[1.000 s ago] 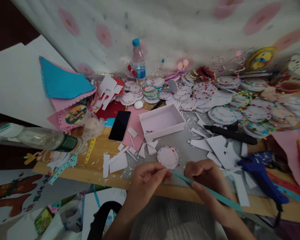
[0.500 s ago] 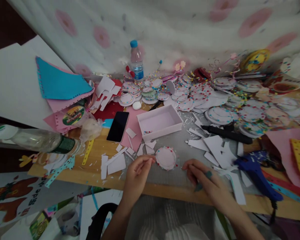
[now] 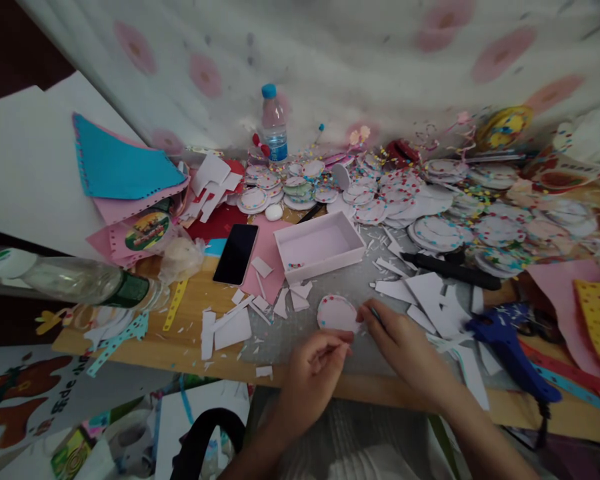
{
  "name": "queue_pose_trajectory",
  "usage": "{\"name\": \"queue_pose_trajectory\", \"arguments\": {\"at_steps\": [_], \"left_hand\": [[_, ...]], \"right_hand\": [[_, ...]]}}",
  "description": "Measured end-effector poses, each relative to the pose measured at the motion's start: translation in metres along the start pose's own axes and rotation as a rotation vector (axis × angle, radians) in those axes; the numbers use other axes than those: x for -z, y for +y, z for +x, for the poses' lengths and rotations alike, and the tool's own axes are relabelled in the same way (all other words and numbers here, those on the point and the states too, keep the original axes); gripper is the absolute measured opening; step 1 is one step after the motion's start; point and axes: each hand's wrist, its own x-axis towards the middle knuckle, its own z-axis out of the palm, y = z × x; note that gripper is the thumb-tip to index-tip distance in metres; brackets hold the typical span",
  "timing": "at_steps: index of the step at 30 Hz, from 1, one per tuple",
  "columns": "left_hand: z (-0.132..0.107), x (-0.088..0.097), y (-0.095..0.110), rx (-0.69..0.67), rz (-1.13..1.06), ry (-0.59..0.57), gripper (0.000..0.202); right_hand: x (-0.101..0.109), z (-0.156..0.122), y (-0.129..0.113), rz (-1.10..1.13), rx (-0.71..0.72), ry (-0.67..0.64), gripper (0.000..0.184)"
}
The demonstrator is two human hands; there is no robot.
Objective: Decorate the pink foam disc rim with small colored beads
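Observation:
On the grey mat (image 3: 280, 343) lies a round white disc (image 3: 337, 312) with small coloured dots along its rim. My left hand (image 3: 316, 367) is at the near edge of the disc, thumb and fingers pinched together; whatever they hold, if anything, is too small to make out. At the right edge of the disc is my right hand (image 3: 400, 343), its fingers closed round a slim teal tool (image 3: 375, 313), mostly hidden by the hand. Behind the disc stands an open white box (image 3: 323, 243) with a few tiny coloured beads in its near left corner.
White paper scraps (image 3: 233, 327) lie left of the disc, and more to the right. A phone (image 3: 236, 253), a blue glue gun (image 3: 513, 347) and a black pen-like tool (image 3: 450, 270) surround the work. Decorated discs (image 3: 437, 233) pile up behind, near a water bottle (image 3: 274, 127).
My left hand has moved right, from the disc's left side to its near edge. My right hand has come left to the disc, its fingers turned around the teal tool.

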Motion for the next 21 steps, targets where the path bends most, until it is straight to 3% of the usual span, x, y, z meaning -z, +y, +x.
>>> {"name": "queue_pose_trajectory", "arguments": {"at_steps": [6, 10, 13, 17, 21], "left_hand": [[0.001, -0.009, 0.002, -0.028, -0.042, -0.057, 0.016], [-0.003, -0.001, 0.008, -0.006, -0.028, -0.018, 0.019], [-0.003, 0.008, 0.010, 0.019, 0.006, 0.023, 0.020], [0.001, 0.017, 0.008, 0.036, 0.011, 0.103, 0.022], [0.003, 0.021, 0.010, 0.023, -0.022, 0.136, 0.021]], "right_hand": [[0.011, 0.023, 0.002, -0.216, 0.139, -0.043, 0.025], [0.020, 0.044, 0.000, -0.427, 0.199, -0.093, 0.027], [0.025, 0.053, 0.000, -0.461, 0.270, -0.094, 0.026], [0.033, 0.047, 0.002, -0.301, 0.288, 0.049, 0.030], [0.038, 0.022, 0.007, 0.156, 0.164, 0.304, 0.034]]}}
